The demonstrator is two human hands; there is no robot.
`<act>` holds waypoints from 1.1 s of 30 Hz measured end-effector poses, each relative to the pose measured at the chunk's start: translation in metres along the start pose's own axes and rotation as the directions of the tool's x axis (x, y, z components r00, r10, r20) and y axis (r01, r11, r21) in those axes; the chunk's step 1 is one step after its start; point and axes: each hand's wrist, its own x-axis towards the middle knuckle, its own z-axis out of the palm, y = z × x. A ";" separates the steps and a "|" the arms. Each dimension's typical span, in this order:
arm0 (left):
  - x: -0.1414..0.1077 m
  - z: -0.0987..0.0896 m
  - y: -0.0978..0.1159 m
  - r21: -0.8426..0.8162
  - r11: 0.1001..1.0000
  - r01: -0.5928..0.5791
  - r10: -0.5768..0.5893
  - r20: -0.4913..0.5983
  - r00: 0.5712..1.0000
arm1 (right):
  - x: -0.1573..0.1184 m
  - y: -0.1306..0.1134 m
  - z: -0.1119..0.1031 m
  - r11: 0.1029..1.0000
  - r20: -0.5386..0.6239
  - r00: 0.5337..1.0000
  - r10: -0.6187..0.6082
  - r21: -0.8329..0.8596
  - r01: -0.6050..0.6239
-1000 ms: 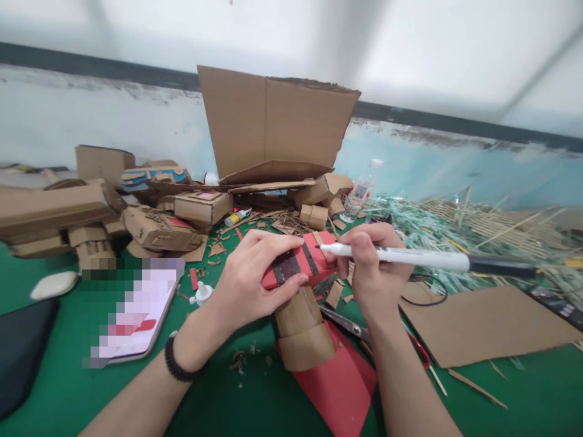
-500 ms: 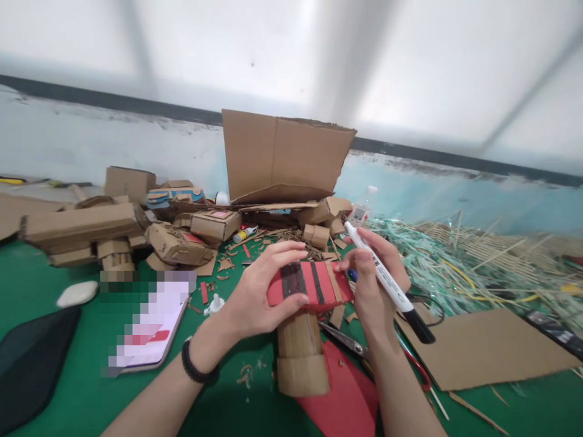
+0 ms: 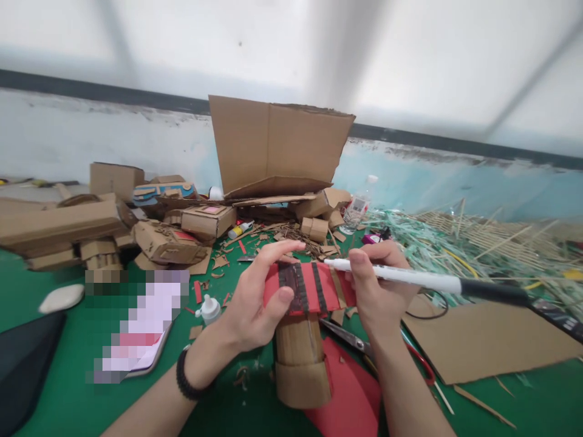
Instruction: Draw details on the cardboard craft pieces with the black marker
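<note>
Box (image 3: 309, 289) (red, black bands, tan strip near its right end) sits mid-view between both hands, on top of the tan cardboard post (image 3: 299, 343).

Left hand (image 3: 259, 300): wrapped round the box's left end. Thumb lies across the front face, over the red and the dark band; index reaches along above the top edge. Box end sits between thumb and fingers, gripped. Other fingers hidden behind.

Right hand (image 3: 381, 288): thumb and fingers closed on the marker (image 3: 416, 278). Tip points left, at the box's top edge by the tan strip; can't tell if it touches. Black end sticks out right. Lower fingers at the box's right end, contact unclear.

Pose: left forearm comes in from lower left, angled up-right, black band (image 3: 186, 376) at the wrist. Right forearm comes from lower right, steeper, wrist bent so the hand turns in toward the box.

Under/right of post: red sheet (image 3: 353, 388), scissors (image 3: 350, 337) just beside the right wrist.
</note>
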 end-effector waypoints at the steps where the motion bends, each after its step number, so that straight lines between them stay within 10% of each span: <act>1: -0.001 0.001 0.000 -0.003 1.000 -0.001 0.001 -0.008 1.000 | 0.001 -0.002 0.000 1.000 0.006 1.000 -0.006 -0.013 0.006; 33: -0.004 0.005 -0.005 -0.006 1.000 0.007 -0.007 -0.010 1.000 | 0.005 -0.012 0.005 0.992 0.014 1.000 0.010 -0.126 -0.008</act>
